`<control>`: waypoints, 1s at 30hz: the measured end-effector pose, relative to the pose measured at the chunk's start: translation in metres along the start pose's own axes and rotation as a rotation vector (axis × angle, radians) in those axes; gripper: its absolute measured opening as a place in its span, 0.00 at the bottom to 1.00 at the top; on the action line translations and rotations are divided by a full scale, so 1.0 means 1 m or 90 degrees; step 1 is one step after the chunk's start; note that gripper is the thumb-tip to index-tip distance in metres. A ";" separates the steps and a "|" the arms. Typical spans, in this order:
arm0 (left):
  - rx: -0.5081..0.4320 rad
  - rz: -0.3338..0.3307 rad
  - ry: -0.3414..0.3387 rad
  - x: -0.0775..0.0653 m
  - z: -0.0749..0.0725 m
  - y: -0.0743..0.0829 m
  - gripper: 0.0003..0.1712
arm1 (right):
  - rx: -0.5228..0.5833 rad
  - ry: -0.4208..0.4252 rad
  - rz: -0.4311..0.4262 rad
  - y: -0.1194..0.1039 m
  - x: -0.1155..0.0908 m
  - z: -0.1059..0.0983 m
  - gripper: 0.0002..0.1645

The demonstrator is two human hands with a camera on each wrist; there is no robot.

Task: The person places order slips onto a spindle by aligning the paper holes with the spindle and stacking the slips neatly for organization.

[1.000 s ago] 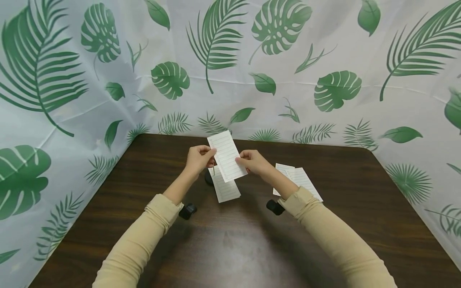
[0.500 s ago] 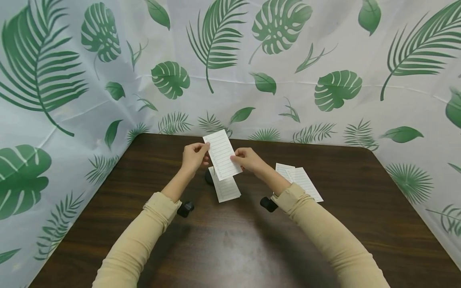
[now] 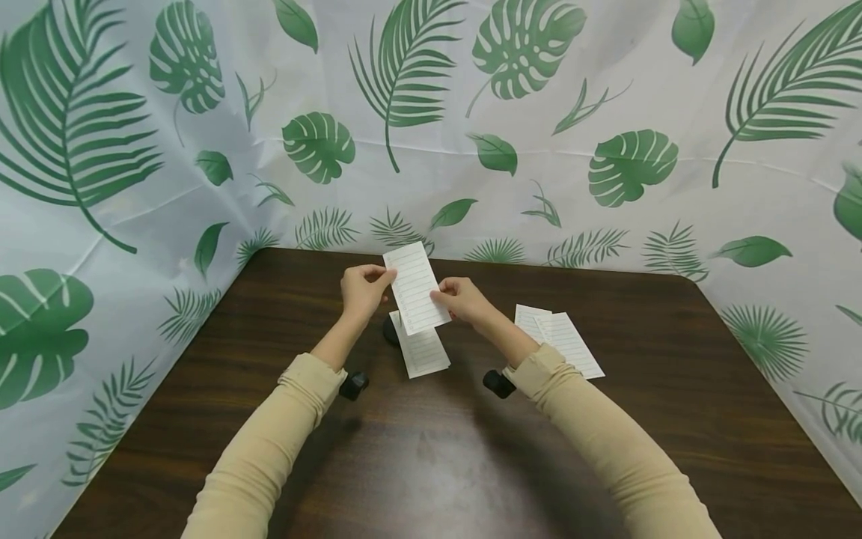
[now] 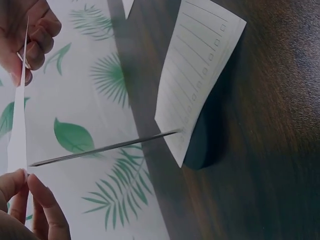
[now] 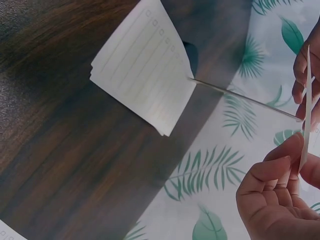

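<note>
A lined checklist sheet is held up between both hands. My left hand pinches its left edge between thumb and fingers, while the right hand pinches the right edge lower down. Below it, several similar sheets are threaded on the metal spike of a paper spike with a dark round base. The spike's tip is close to the held sheet, by the left fingertips. In the head view, the held sheet hides most of the spike.
To the right, a few loose lined sheets lie overlapping on the dark wooden table, partly behind the right forearm. Leaf-printed cloth hangs beyond the table's far edge. Black wrist devices, such as the right one, sit under the forearms.
The held sheet and both hands have shifted slightly left over the second, with a tiny drift back right most recently. Both hands keep their pinch; the threaded and loose sheets stay put.
</note>
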State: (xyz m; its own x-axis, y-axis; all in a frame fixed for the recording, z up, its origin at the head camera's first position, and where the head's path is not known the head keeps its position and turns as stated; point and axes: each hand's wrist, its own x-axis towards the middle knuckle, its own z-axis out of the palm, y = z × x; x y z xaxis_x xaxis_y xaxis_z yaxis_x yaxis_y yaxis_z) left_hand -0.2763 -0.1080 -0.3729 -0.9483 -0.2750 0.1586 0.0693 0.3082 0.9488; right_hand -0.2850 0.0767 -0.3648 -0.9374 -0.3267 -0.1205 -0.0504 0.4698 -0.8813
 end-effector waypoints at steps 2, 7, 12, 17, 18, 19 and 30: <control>0.013 0.005 0.006 0.000 0.001 -0.002 0.12 | 0.003 -0.001 0.002 0.001 0.000 0.001 0.10; 0.037 0.016 0.017 0.000 0.002 -0.006 0.11 | 0.010 -0.004 0.005 0.003 0.002 0.003 0.09; 0.062 0.022 0.013 0.002 0.004 -0.007 0.11 | 0.014 -0.007 0.005 0.004 0.001 0.003 0.09; 0.077 0.018 0.010 0.004 0.006 -0.006 0.11 | 0.013 -0.010 0.001 0.004 0.001 0.000 0.09; 0.076 0.018 0.009 0.005 0.006 -0.006 0.11 | 0.012 -0.010 0.000 0.004 0.001 0.000 0.09; 0.074 0.019 0.008 0.005 0.007 -0.006 0.11 | 0.010 -0.010 0.002 0.003 0.001 -0.001 0.09; 0.035 0.003 -0.033 0.005 0.007 -0.005 0.13 | 0.016 -0.020 0.034 0.001 -0.002 -0.002 0.10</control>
State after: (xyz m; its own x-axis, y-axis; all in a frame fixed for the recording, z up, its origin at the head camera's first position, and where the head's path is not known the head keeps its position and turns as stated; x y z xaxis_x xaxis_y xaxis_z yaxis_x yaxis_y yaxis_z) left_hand -0.2831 -0.1046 -0.3785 -0.9630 -0.2257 0.1476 0.0585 0.3593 0.9314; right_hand -0.2839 0.0792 -0.3643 -0.9274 -0.3272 -0.1813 0.0085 0.4661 -0.8847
